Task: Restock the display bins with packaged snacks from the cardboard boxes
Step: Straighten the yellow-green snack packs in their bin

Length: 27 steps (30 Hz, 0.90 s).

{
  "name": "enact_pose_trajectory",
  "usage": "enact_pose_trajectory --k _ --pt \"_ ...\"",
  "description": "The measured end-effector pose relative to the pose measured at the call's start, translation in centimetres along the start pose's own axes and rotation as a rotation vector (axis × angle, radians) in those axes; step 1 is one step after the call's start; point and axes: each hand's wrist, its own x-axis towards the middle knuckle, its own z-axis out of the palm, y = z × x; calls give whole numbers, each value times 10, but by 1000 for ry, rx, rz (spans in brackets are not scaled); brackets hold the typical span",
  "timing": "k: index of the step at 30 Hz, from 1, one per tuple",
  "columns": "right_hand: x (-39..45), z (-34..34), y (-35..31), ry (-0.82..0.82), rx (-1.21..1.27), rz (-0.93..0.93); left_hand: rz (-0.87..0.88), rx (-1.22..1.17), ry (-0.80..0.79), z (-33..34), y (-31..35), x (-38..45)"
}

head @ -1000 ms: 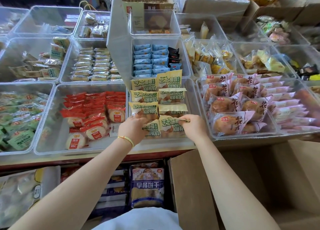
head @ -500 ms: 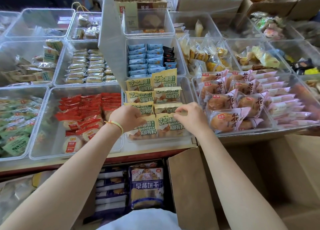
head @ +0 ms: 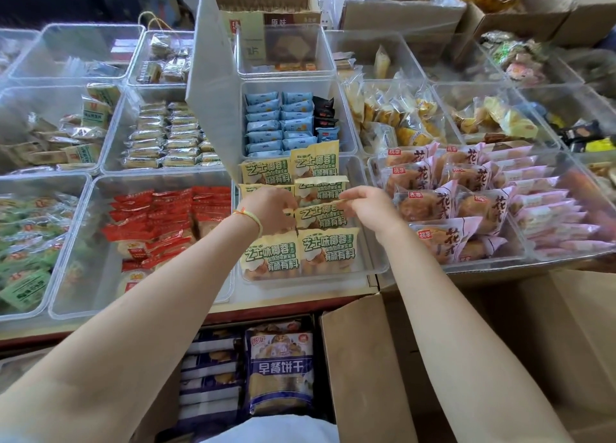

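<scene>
Both hands' grip (head: 366, 205) has moved to a farther yellow packet (head: 321, 214).

Yellow-and-green snack packets (head: 328, 251) stand in overlapping rows, tilted back, inside a clear display bin (head: 373, 262); open brown cardboard boxes (head: 360, 369) sit below in front.

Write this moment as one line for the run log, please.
stage: arranging | left hand: holds yellow packet | right hand: pinches same packet | place: middle clear bin
</scene>
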Motion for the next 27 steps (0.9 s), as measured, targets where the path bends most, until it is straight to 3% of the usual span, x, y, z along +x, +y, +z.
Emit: enact_pose_trajectory --k 4,17,22,27 --pt "9 3 2 1 -19 -27 -36 -89 111 1 1 6" --pt "41 18 4 49 -68 157 -156 -233 71 1 -2 23" --pt "38 17 7 71 -39 118 -160 -26 -106 -6 -17 16" --pt "25 21 -4 254 -332 -70 -194 70 -19 1 -13 19"
